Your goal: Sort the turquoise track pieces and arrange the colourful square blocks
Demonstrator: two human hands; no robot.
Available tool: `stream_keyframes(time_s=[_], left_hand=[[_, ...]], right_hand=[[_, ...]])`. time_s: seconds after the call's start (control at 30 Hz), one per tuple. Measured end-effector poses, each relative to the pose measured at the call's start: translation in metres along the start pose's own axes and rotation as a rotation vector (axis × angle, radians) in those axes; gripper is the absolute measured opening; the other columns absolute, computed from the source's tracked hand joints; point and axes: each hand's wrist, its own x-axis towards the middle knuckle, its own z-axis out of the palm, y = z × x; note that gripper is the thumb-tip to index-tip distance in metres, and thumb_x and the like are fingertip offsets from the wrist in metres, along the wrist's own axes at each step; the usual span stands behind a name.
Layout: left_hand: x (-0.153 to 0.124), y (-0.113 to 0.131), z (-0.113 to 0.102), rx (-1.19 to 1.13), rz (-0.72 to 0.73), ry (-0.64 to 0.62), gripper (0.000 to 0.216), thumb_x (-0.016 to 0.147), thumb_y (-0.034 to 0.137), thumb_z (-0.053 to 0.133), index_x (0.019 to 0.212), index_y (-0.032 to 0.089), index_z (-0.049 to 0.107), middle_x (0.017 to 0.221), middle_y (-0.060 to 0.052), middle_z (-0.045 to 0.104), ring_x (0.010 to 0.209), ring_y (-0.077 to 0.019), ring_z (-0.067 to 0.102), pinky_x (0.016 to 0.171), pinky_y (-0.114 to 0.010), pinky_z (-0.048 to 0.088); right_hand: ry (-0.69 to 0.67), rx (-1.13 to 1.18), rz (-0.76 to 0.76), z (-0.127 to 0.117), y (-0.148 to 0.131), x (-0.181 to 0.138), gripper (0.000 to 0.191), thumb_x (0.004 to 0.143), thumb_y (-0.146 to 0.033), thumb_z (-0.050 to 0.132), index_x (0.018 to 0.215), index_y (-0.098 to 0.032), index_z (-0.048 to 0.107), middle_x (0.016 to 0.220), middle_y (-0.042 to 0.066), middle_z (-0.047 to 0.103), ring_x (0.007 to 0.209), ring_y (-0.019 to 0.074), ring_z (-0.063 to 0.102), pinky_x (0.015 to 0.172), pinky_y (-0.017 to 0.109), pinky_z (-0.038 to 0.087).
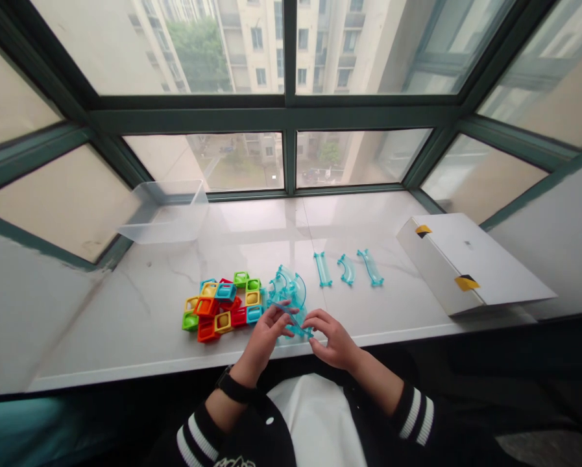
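My left hand is closed on a translucent blue toy track piece, which slants down to the right. At the piece's lower right end, my right hand is curved with its thumb and fingers apart. Whether its fingertips touch the piece I cannot tell. Just beyond my hands lies a pile of similar blue track pieces, some curved, partly hidden by my fingers. To the left sits a heap of red, orange, yellow, green and blue plastic blocks with hollow openings.
Three separate blue pieces, one straight, one short and curved, and one longer and wavy, lie right of the pile. A clear plastic bin stands back left. A white box with yellow-black tabs is at right, on the white sill.
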Motion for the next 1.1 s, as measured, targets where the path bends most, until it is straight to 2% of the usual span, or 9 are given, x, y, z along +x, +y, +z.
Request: stream_keyframes(time_s=[0.07, 0.2, 0.37, 0.53, 0.77, 0.97, 1.1], left_hand=[[0.002, -0.003, -0.005, -0.034, 0.012, 0.021, 0.056, 0.086, 0.051, 0.079, 0.128, 0.017, 0.065, 0.124, -0.016, 0.072, 0.091, -0.0208, 0.072, 0.072, -0.033, 0.063], [0.005, -0.007, -0.008, -0.146, -0.002, 0.042, 0.055, 0.086, 0.049, 0.079, 0.128, 0.018, 0.062, 0.125, -0.015, 0.073, 0.094, -0.0224, 0.075, 0.082, -0.038, 0.063], [0.009, -0.008, -0.007, -0.207, -0.037, 0.124, 0.070, 0.085, 0.046, 0.081, 0.142, 0.023, 0.049, 0.120, -0.013, 0.075, 0.090, -0.0222, 0.077, 0.089, -0.041, 0.062], [0.009, -0.007, -0.010, -0.186, -0.019, 0.133, 0.069, 0.085, 0.044, 0.081, 0.142, 0.022, 0.051, 0.112, -0.010, 0.075, 0.085, -0.0189, 0.075, 0.086, -0.038, 0.061], [0.009, -0.002, -0.014, -0.163, -0.011, 0.130, 0.059, 0.080, 0.044, 0.084, 0.129, 0.019, 0.063, 0.106, -0.009, 0.075, 0.083, -0.0184, 0.073, 0.082, -0.036, 0.060], [0.009, -0.002, -0.012, -0.186, -0.023, 0.131, 0.052, 0.077, 0.043, 0.086, 0.120, 0.017, 0.069, 0.099, -0.008, 0.075, 0.081, -0.0183, 0.072, 0.081, -0.036, 0.060], [0.010, -0.003, -0.012, -0.196, -0.029, 0.121, 0.049, 0.077, 0.042, 0.087, 0.116, 0.017, 0.071, 0.096, -0.008, 0.075, 0.080, -0.0186, 0.072, 0.080, -0.036, 0.060]], right_hand=[[0.007, -0.021, 0.009, -0.002, 0.004, -0.002, 0.040, 0.081, -0.010, 0.061, 0.116, -0.026, 0.069, 0.117, 0.009, 0.065, 0.106, 0.0233, 0.066, 0.088, 0.035, 0.061], [0.068, -0.108, 0.008, -0.008, 0.013, -0.005, 0.034, 0.084, -0.012, 0.063, 0.114, -0.026, 0.072, 0.119, 0.010, 0.065, 0.114, 0.0255, 0.064, 0.103, 0.044, 0.056], [0.116, -0.184, 0.013, -0.016, 0.022, -0.007, 0.030, 0.085, -0.012, 0.064, 0.109, -0.027, 0.074, 0.120, 0.009, 0.067, 0.117, 0.0261, 0.064, 0.103, 0.045, 0.056], [0.181, -0.245, -0.011, -0.029, 0.032, -0.011, 0.027, 0.087, -0.013, 0.065, 0.107, -0.028, 0.076, 0.125, 0.009, 0.070, 0.119, 0.0264, 0.065, 0.102, 0.045, 0.057], [0.377, -0.401, 0.043, -0.075, 0.056, -0.020, 0.038, 0.091, -0.020, 0.065, 0.128, -0.028, 0.073, 0.128, 0.010, 0.072, 0.121, 0.0285, 0.067, 0.107, 0.051, 0.055], [0.599, -0.591, 0.184, -0.121, 0.082, -0.033, 0.033, 0.093, -0.030, 0.065, 0.125, -0.025, 0.074, 0.125, 0.010, 0.073, 0.118, 0.0301, 0.067, 0.108, 0.054, 0.054], [0.704, -0.640, 0.300, -0.145, 0.106, -0.037, 0.033, 0.092, -0.037, 0.064, 0.120, -0.024, 0.076, 0.124, 0.011, 0.073, 0.116, 0.0309, 0.067, 0.100, 0.052, 0.058]])
